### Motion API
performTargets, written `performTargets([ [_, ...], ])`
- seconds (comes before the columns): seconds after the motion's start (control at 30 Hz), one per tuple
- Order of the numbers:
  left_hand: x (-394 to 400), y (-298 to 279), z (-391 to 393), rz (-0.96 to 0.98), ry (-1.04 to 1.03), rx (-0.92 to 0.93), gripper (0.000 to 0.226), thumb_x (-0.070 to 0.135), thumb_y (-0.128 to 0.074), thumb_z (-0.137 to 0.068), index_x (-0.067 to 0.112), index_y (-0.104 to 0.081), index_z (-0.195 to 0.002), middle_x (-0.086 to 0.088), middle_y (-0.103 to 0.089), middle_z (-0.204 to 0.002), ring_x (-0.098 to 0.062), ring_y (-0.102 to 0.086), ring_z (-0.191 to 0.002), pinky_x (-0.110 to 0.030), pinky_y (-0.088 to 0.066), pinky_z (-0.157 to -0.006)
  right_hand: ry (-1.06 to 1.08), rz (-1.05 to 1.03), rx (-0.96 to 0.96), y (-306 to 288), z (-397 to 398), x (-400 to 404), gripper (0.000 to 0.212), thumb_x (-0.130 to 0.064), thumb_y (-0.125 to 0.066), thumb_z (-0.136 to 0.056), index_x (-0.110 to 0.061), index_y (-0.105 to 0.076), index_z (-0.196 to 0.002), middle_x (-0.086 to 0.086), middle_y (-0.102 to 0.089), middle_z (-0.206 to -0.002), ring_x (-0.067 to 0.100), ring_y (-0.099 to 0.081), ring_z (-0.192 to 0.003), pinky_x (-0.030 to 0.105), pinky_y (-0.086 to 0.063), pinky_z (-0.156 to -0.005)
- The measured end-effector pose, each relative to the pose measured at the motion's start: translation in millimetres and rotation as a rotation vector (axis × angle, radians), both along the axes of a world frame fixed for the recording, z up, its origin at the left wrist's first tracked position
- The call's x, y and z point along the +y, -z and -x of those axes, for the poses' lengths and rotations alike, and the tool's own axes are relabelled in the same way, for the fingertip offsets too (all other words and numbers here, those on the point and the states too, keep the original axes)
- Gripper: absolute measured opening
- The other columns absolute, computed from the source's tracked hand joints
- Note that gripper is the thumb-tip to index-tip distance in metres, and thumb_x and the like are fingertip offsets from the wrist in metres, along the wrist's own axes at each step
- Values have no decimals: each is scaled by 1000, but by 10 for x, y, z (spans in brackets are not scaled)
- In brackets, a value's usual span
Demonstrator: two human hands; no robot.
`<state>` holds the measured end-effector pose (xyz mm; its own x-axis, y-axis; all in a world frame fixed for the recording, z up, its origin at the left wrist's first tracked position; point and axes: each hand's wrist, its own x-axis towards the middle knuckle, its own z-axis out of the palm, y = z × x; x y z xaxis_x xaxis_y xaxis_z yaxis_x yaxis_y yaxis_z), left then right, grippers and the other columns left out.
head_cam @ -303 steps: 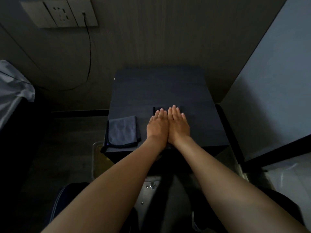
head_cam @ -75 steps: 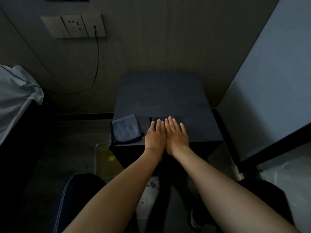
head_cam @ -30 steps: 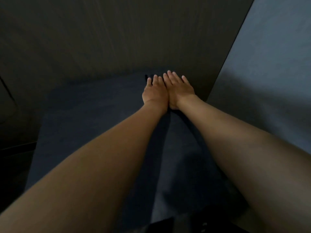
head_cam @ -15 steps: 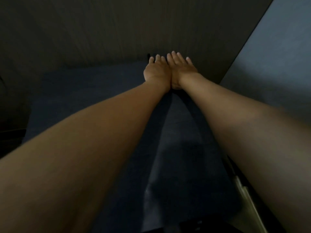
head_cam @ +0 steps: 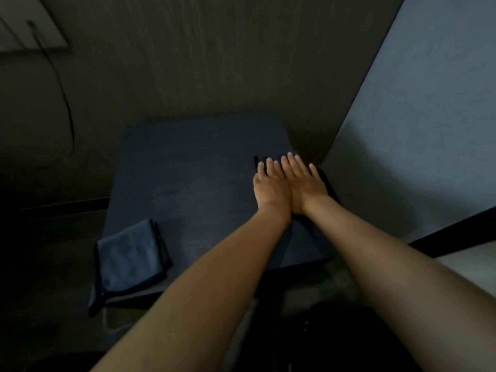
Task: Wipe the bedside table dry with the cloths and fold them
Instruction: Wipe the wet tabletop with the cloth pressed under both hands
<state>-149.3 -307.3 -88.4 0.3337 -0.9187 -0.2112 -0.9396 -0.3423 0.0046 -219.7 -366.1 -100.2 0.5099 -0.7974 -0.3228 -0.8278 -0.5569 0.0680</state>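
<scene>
Hanging partly over the near-left corner of the dark square bedside table (head_cam: 193,167), a folded grey-blue microfibre cloth (head_cam: 128,259) could slip off if nudged. Further right, left hand (head_cam: 271,189) and right hand (head_cam: 306,183) lie flat side by side — fingers straight, close together — pressing a dark cloth (head_cam: 326,181) near the table's right edge, where one more outward push could carry it overboard.

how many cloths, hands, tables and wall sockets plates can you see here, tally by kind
cloths: 2, a folded blue cloth at the table's near left corner and a dark cloth under both palms
hands: 2, left hand and right hand, flat side by side
bedside table: 1
socket plate with a cable: 1
total: 6
</scene>
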Motion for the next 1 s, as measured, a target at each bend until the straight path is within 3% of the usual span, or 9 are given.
performTargets([
  [0.23, 745, 53, 402, -10, 50, 3, 89, 20, -59, -97, 5, 6, -156, -15, 5, -165, -33, -1, -152, -41, -20, -122, 10, -12, -7, -56, 444, 801, 94, -41, -47, -95, -14, 20, -154, 6, 27, -162, 20, 22, -150, 44, 5, -123],
  [0.47, 1291, 15, 537, 49, 123, 26, 75, 16, -52, -100, 7, -4, -157, -14, -5, -165, -32, -11, -152, -42, -26, -120, 59, -31, -31, -135, 670, 1404, 87, -35, -44, -99, -15, 20, -155, 5, 27, -162, 20, 22, -149, 45, 3, -124],
  [0.6, 1492, -93, 529, 95, 119, 75, 67, 17, -52, -101, 10, -15, -156, -10, -15, -164, -28, -20, -150, -40, -36, -115, 74, -52, -90, -171, 708, 1570, 69, -35, -27, -104, -17, 13, -157, 3, 20, -164, 18, 17, -151, 42, 3, -124],
  [0.7, 1571, -157, 474, 140, 111, 125, 50, 25, -47, -102, 16, -34, -150, -4, -30, -159, -23, -37, -142, -39, -48, -101, 82, -80, -109, -214, 732, 1638, 62, -38, -19, -105, -19, 7, -158, 2, 15, -166, 17, 13, -152, 41, 3, -124],
  [0.8, 1637, -242, 383, 101, 146, 163, 49, 32, -53, -98, 20, -42, -145, -2, -37, -154, -23, -45, -136, -41, -50, -97, 79, -112, -81, -277, 723, 1688, 69, -42, -28, -102, -20, 4, -159, 2, 12, -166, 18, 10, -153, 42, 3, -124],
  [0.9, 1719, -288, 321, 28, 186, 211, 67, 35, -66, -89, 20, -37, -148, -2, -34, -156, -24, -45, -135, -41, -48, -100, 49, -139, -52, -308, 753, 1720, 94, -50, -50, -90, -19, 6, -158, 4, 12, -166, 20, 11, -153, 44, 2, -124],
  [1.0, 1778, -287, 292, 3, 209, 147, 75, 29, -74, -85, 20, -36, -148, -2, -36, -153, -25, -50, -130, -41, -50, -97, 17, -116, 7, -294, 744, 1770, 118, -56, -68, -77, -16, 9, -158, 6, 12, -166, 23, 10, -153, 45, 3, -123],
])
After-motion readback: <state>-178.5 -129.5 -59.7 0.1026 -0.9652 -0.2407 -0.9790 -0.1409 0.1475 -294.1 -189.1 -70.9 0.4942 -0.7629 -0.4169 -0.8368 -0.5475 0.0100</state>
